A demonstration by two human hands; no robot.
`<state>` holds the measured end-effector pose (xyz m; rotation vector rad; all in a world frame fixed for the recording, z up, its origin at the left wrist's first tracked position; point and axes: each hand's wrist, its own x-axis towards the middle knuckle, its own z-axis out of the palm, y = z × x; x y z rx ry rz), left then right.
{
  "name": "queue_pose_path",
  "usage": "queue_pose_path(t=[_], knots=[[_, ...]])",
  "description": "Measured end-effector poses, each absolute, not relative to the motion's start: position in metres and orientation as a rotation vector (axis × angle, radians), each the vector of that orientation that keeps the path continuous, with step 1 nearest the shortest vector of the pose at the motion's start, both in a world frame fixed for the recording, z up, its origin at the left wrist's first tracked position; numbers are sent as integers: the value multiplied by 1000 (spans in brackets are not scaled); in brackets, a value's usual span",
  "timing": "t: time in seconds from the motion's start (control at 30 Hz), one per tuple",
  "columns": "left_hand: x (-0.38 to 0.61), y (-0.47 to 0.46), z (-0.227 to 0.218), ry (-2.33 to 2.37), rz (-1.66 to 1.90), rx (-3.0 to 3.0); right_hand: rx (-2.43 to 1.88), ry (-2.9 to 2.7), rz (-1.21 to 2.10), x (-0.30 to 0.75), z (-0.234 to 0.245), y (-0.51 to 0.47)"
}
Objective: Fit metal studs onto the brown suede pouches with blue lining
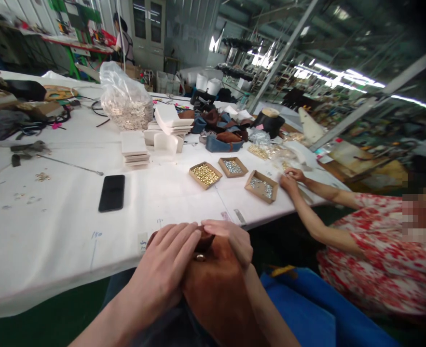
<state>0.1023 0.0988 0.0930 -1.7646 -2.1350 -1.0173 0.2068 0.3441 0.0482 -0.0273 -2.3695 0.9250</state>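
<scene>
A brown suede piece (216,289) lies in my lap at the near edge of the white table (53,241). My left hand (162,270) presses on its left side with fingers held together over the top edge. My right hand (230,241) curls over the top right of the piece, fingers bent around it. A small round metal stud (200,257) shows on the suede between the two hands.
A black phone (112,193) lies on the table ahead. Three small cardboard trays of metal studs (205,174) stand further right, near a co-worker's hands (290,179). Stacks of white pads (135,149), a clear bag (126,99) and leather pieces (223,137) sit behind.
</scene>
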Motion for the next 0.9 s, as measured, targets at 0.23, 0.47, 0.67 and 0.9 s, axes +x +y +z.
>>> queue_pose_path(t=[0.23,0.47,0.67,0.9], knots=[[115,60,83,-1969,-845,-1851,475,-2125,554,222,95,323],[121,38,65,-2248,-1373,-1458,539,-2155,514,230,104,324],[129,42,62,-2165,-1469,-1554,503,-2102,481,230,101,322],[135,67,64,-2265,-1544,-1637,258,-2011,486,230,114,326]])
